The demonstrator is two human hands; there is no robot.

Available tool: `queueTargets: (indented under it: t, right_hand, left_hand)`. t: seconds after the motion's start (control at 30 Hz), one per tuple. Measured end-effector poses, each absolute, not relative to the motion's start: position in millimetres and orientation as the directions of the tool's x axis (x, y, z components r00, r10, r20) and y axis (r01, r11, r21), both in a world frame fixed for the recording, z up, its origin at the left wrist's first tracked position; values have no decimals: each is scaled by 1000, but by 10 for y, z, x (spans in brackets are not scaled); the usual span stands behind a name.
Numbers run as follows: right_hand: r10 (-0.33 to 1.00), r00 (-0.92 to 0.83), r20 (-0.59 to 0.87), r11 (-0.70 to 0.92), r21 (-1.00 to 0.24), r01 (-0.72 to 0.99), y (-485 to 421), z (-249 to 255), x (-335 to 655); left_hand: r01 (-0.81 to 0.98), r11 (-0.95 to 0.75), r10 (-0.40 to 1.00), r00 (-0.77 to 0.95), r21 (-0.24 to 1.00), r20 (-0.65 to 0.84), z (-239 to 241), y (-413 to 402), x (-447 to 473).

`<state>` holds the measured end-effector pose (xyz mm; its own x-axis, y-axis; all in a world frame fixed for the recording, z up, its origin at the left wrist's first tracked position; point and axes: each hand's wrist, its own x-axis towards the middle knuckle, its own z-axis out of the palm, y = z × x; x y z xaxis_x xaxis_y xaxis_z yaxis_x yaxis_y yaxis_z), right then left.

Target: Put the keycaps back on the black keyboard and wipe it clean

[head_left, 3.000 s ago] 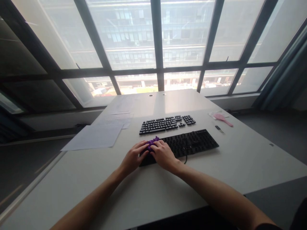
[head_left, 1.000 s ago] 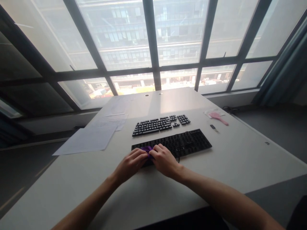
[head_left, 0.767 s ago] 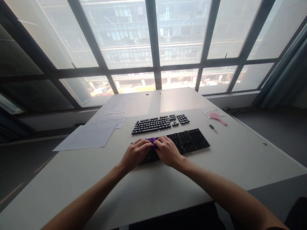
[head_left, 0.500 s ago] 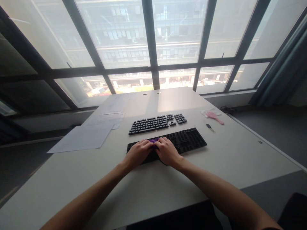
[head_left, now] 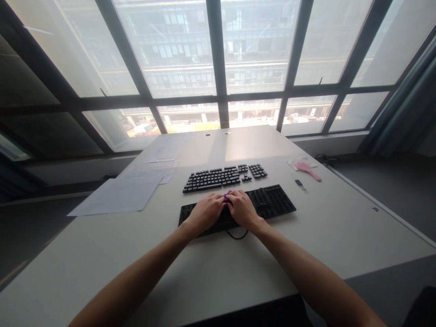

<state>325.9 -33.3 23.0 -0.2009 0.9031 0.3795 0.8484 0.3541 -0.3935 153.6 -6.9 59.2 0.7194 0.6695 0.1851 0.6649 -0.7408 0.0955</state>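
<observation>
A crumpled purple cloth (head_left: 227,196) sits on the middle part of a black keyboard (head_left: 274,203), mostly covered by two bare hands. The left hand (head_left: 208,210) comes in from one side and the right hand (head_left: 241,208) from the other, meeting over the cloth. Fingers on both are bent and grasping it between them, though the tips are largely hidden, so how firmly each one presses is hard to tell.

The keyboard lies at a slight slant, its keys taken off, with bare ends showing on either side of the hands. A thin cable (head_left: 238,237) loops out from under its near edge, between the forearms. Just beyond the far edge, loose black keycaps (head_left: 211,179) are laid out in keyboard order, with the number block at the right end.

Farther right, a small tool (head_left: 300,184) with a dark handle lies near a pink brush (head_left: 308,170), which rests partly on a clear plastic wrapper (head_left: 292,162). On the left, sheets of paper (head_left: 116,197) overlap along the side of the white desk (head_left: 163,286). Past the desk's far end stand tall windows (head_left: 180,50), with a blue curtain (head_left: 400,109) at the right.
</observation>
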Motion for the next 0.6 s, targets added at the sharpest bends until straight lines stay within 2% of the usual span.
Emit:
queueTargets:
  t: [0.13, 0.27, 0.6]
  right_hand:
    - [904, -232, 360, 369, -381, 848, -357, 269, 3254]
    - [904, -247, 349, 380, -391, 838, -373, 286, 3257]
    - [895, -258, 365, 405, -421, 811, -455, 275, 3238]
  left_hand:
    - [615, -773, 628, 777, 155, 49, 567, -110, 1454]
    - [639, -761, 633, 769, 112, -92, 513, -106, 1397]
    - [735, -678, 735, 678, -8, 3, 494, -420, 1569]
